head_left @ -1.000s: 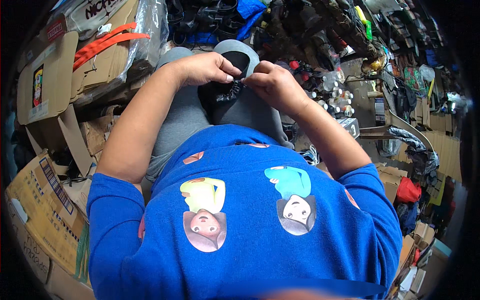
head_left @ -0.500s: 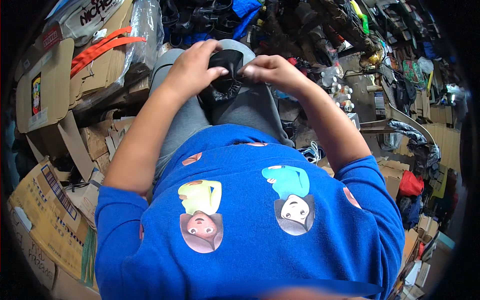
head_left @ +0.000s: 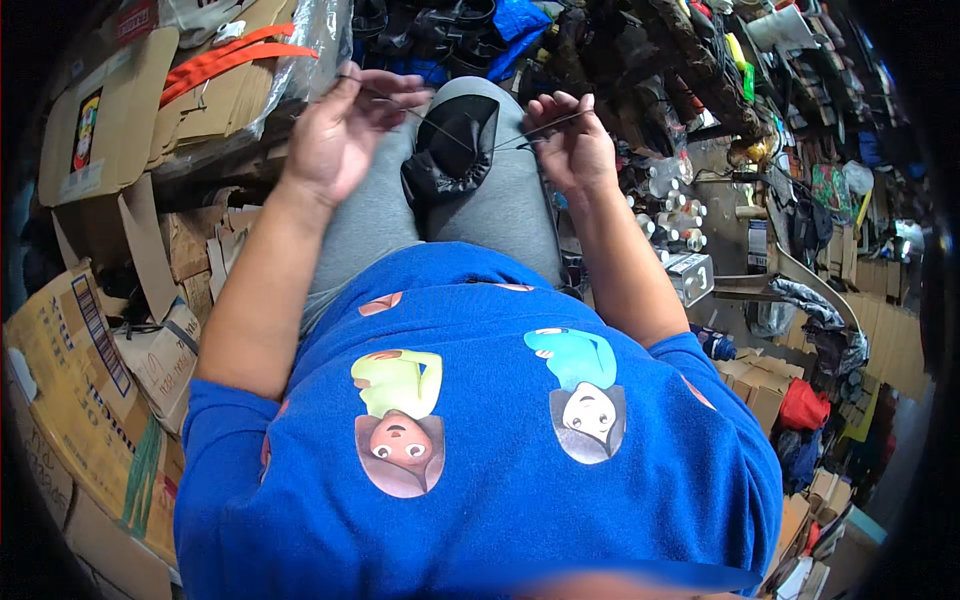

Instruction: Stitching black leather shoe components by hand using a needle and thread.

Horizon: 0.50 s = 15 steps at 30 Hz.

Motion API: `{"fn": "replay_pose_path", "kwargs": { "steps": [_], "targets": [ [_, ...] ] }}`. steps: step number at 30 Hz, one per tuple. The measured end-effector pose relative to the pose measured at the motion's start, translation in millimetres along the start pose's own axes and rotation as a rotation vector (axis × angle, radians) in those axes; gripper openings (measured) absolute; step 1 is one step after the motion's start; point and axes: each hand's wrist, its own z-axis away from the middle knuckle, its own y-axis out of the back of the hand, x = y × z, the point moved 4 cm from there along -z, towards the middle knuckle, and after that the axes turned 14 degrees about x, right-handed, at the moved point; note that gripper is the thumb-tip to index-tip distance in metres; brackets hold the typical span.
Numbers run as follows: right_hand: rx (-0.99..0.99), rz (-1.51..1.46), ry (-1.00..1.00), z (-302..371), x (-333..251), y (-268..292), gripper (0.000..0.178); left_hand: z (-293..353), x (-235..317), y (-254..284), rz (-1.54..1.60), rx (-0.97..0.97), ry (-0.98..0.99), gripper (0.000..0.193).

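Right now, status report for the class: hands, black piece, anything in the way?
Left hand and right hand apart, each holding thin dark cord. Black gathered piece on the grey trousers. Bottles off to the right, not blocking.

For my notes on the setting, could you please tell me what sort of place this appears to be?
Probably a cluttered workshop or storeroom: cardboard boxes crowd the left side, and white-capped bottles cluster on the right.
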Motion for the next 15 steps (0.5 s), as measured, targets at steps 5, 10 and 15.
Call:
{"fn": "replay_pose_path", "kwargs": {
  "steps": [5,10,15],
  "targets": [
    [-0.254,-0.228,-0.366,14.2,-1.3,-0.1,0.044,-1.2,-11.3,-19.6,0.440,-0.195,0.267,0.034],
    [-0.270,0.147,-0.231,20.3,-14.5,19.9,0.049,-9.7,-13.7,17.3,0.306,-0.134,0.344,0.034],
    [0.029,0.552,-0.160,24.3,-34.7,53.5,0.036,-13.5,25.3,66.7,-0.743,0.102,0.109,0.028]
  ]
}}
